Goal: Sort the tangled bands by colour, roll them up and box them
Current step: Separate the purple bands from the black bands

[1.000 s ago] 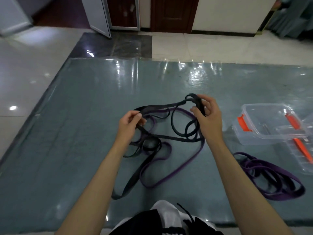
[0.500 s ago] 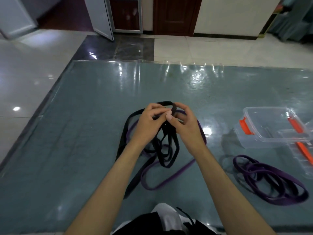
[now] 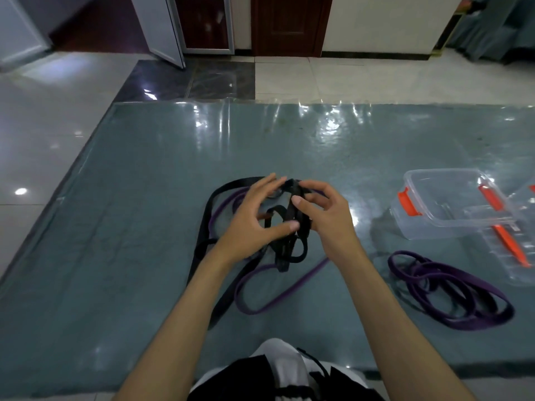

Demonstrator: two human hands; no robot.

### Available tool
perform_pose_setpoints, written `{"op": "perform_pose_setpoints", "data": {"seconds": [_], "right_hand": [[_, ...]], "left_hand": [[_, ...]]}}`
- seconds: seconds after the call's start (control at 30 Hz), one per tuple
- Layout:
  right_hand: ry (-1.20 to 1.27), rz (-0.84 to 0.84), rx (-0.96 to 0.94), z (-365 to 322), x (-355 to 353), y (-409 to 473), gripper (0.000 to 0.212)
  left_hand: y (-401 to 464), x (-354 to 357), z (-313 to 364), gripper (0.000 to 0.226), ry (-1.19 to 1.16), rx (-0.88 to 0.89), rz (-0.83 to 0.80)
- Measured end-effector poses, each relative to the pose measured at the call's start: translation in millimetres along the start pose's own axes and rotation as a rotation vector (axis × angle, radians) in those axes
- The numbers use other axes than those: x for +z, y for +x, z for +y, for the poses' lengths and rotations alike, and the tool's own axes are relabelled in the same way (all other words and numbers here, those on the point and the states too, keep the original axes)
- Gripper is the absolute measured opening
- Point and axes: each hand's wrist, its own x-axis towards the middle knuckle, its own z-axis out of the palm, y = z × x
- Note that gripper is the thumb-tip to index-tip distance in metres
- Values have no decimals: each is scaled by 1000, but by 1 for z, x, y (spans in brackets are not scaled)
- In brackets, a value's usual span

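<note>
A black band (image 3: 203, 227) and a purple band (image 3: 302, 280) lie tangled on the teal mat (image 3: 115, 227). Part of the black band is gathered into a bunch of loops lifted between my hands. My left hand (image 3: 254, 221) holds the bunch from the left, with its thumb on the loops and its fingers reaching to the top. From the right, my right hand (image 3: 324, 218) pinches the top of the bunch between thumb and curled fingers. The rest of the black band trails left and down toward me. The purple band's loop rests flat below my hands.
A second purple band (image 3: 451, 290) lies in a loose pile to the right. Behind it stands an open clear plastic box (image 3: 419, 224) with orange latches, its lid (image 3: 509, 256) beside it. Tiled floor surrounds the mat. My shoe (image 3: 286, 369) shows at the bottom.
My hands, wide apart a second ago with the black band stretched between them, have come together. The black band is now bunched into loops, and my left fingers have spread over it.
</note>
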Motion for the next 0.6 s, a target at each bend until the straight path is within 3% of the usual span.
{"op": "perform_pose_setpoints", "data": {"seconds": [0.1, 0.2, 0.3, 0.37, 0.5, 0.6], "right_hand": [[3, -62, 13, -1, -15, -8, 33], [17, -83, 22, -3, -33, -16, 31], [40, -22, 52, -3, -56, -23, 25], [14, 16, 50, -5, -75, -29, 19], [-192, 69, -42, -7, -118, -39, 5], [-208, 107, -55, -3, -158, -45, 25]], "left_hand": [[0, 18, 0, 118, 209, 7, -205], [5, 41, 4, 125, 218, 21, -192], [11, 67, 11, 107, 146, 43, -171], [16, 83, 15, 83, 179, 37, -161], [28, 114, 28, 43, 285, 33, -142], [39, 144, 39, 36, 265, 19, -167]]}}
